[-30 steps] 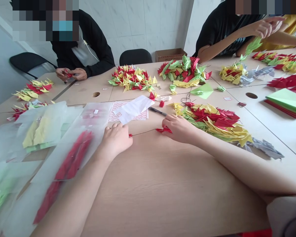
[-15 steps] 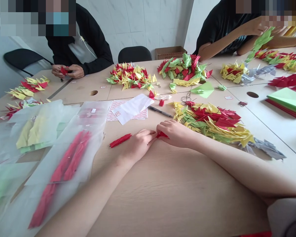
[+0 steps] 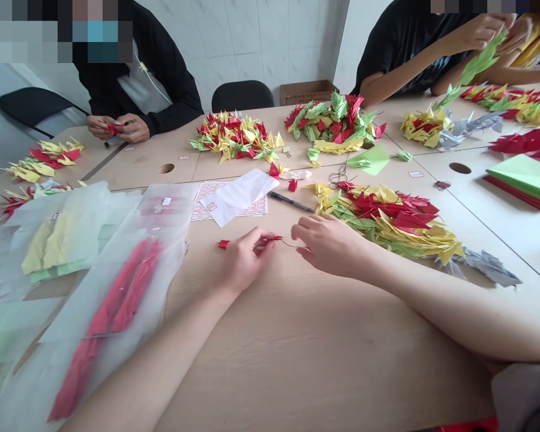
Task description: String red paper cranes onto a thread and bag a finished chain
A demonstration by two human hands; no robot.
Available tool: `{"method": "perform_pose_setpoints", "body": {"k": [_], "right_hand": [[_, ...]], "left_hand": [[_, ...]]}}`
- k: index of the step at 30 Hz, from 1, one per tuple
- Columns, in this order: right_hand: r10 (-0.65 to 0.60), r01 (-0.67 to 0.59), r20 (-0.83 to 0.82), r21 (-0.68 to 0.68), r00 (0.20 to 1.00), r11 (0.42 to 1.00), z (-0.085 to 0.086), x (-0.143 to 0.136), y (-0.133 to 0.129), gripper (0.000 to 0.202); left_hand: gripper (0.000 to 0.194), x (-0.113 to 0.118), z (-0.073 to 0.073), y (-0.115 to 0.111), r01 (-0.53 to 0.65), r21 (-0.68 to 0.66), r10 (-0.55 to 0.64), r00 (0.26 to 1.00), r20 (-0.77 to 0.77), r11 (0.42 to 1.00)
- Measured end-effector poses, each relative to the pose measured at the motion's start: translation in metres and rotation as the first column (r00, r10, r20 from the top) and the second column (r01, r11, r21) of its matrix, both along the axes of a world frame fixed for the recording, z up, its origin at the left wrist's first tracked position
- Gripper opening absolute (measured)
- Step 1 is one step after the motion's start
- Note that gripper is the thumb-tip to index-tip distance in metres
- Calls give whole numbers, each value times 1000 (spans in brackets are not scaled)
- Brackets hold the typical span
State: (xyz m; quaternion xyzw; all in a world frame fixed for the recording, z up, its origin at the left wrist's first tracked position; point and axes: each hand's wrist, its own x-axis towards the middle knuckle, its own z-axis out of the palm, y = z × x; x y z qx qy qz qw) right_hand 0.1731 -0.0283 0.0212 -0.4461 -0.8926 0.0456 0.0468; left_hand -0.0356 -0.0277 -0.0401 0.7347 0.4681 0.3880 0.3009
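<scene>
My left hand (image 3: 247, 255) is closed around a small bundle of red folded paper pieces (image 3: 224, 244). One end of it shows left of my knuckles, and a red tip (image 3: 275, 238) sticks out past the fingertips. From that tip a thin dark thread (image 3: 290, 244) runs across a short gap to my right hand (image 3: 326, 240). There the thumb and bent fingers pinch the thread; the exact grip is partly hidden. Just beyond my right hand lies a pile of strung folded paper cranes (image 3: 396, 219) in red, yellow and green.
Clear plastic bags (image 3: 117, 282) with folded paper cover the left side. Behind my hands lie a pen (image 3: 291, 201), a white paper sheet (image 3: 240, 195) and crane heaps (image 3: 236, 137). Coloured paper (image 3: 524, 174) is stacked right. Two co-workers (image 3: 157, 72) (image 3: 400, 54) handle folded paper across the table.
My hands have moved apart, with the thread now stretched between them. The red bundle that lay left of my left hand is now mostly covered by it.
</scene>
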Motion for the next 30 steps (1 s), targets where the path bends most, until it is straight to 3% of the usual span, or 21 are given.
{"method": "perform_pose_setpoints", "body": {"k": [4,7,11,15,22,30], "right_hand": [[-18,10,-393,-22,919,1000,-14,-9,3,14],[22,-17,-516,14,857,1000,-29,-11,6,12],[65,-43,-539,53,840,998,-42,-10,10,13],[101,-58,-523,98,846,993,-47,-10,12,14],[172,-118,-598,128,783,985,-47,-9,10,21],[178,-116,-593,141,786,983,-47,-8,10,20]], "left_hand": [[19,3,-3,4,61,-207,15,938,345,976],[25,3,-3,7,94,-275,35,902,430,957],[30,3,1,8,72,-309,71,900,429,948],[32,4,3,6,101,-273,21,912,410,957],[30,4,3,4,149,-251,-17,887,461,956],[28,3,3,4,145,-226,-28,892,452,963]]}}
